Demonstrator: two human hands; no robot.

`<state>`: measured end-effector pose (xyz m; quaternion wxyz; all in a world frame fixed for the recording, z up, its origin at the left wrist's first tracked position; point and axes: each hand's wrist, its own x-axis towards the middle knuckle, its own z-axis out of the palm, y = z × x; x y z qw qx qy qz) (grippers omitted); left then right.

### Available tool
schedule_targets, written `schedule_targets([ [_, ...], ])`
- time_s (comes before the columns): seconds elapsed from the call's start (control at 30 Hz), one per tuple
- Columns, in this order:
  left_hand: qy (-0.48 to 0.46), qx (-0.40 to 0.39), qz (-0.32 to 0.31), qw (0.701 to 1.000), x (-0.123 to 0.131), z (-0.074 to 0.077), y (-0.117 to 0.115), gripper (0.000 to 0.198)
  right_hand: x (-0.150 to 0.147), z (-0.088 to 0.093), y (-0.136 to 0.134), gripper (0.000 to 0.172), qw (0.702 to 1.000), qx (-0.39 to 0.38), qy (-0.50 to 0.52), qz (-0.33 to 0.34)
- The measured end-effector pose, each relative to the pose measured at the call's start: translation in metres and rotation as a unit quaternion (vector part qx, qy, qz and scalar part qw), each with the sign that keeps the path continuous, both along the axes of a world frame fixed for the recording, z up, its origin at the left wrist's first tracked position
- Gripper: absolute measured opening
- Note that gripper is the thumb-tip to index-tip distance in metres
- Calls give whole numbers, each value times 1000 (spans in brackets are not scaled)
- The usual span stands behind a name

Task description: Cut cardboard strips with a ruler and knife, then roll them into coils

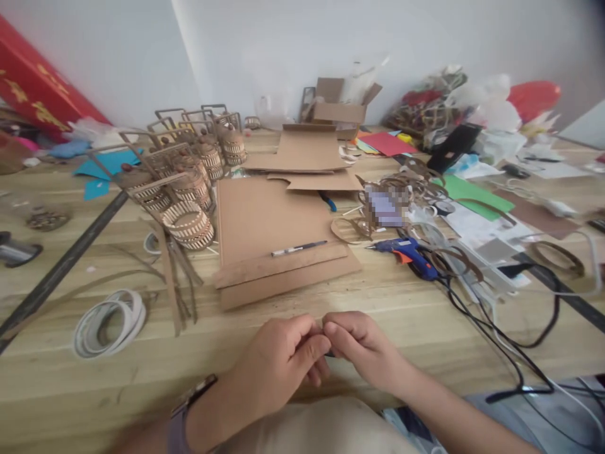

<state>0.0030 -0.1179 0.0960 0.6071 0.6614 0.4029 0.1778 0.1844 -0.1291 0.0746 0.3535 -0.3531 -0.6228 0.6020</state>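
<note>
My left hand [288, 356] and my right hand [362, 343] meet at the table's front edge, fingertips pinched together. Whatever they hold is mostly hidden; only a small dark bit shows below the fingers. Just beyond them lies a flat cardboard sheet [274, 211], with a brown cardboard strip [302, 265] and a pen [299, 249] on top. To the right rests a blue glue gun [416, 257], its nozzle pointing left. Rolls of white tape [109, 325] lie to the left, near several thin brown strips [171, 277].
Several small striped woven baskets [189, 227] with square handles stand at back left. More cardboard [307, 148] and an open box [340, 113] are behind. Black cables [477, 328] run along the right, beside coiled brown strips [555, 258] and green paper [477, 195].
</note>
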Motion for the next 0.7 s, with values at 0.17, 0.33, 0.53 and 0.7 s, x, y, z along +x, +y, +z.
schedule_targets([
  [0.17,-56,-7,33,998,-3,2,1,34,1,-2,22,55,995,42,-42,-77],
  [0.33,-94,-13,58,994,-13,5,1,40,10,-19,55,58,985,32,12,-170],
  [0.53,-123,-39,61,990,-27,4,-4,46,23,-42,83,57,968,42,42,-244],
  [0.7,-110,-52,38,992,-52,6,-18,52,47,-50,103,52,937,55,41,-342],
])
